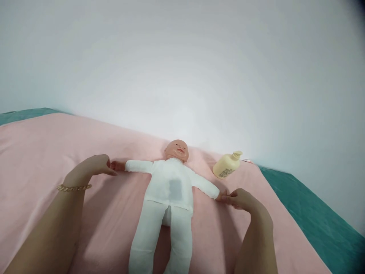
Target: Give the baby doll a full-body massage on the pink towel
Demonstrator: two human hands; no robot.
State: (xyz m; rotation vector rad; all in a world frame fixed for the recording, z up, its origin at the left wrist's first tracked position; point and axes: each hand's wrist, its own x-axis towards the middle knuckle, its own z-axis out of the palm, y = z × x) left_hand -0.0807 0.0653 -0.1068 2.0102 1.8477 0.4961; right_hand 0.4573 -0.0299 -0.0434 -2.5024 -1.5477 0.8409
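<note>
A baby doll (168, 179) with a white cloth body lies on its back, arms spread wide, its legs running out of the bottom of the view. A grey rectangular patch (175, 190) shows on its belly. My left hand (95, 166), with a beaded bracelet (74, 188) at the wrist, is closed at the fingertips on the doll's hand at the left. On the other side, my right hand (241, 198) pinches the doll's other hand between thumb and fingers. Both doll arms are stretched out nearly straight.
A pale yellow pump bottle (226, 166) stands tilted in view beyond the doll's arm on the right. Under everything is a pink sheet (51, 152), with a green cover (308, 213) showing past its edges. A white wall (182, 68) rises behind.
</note>
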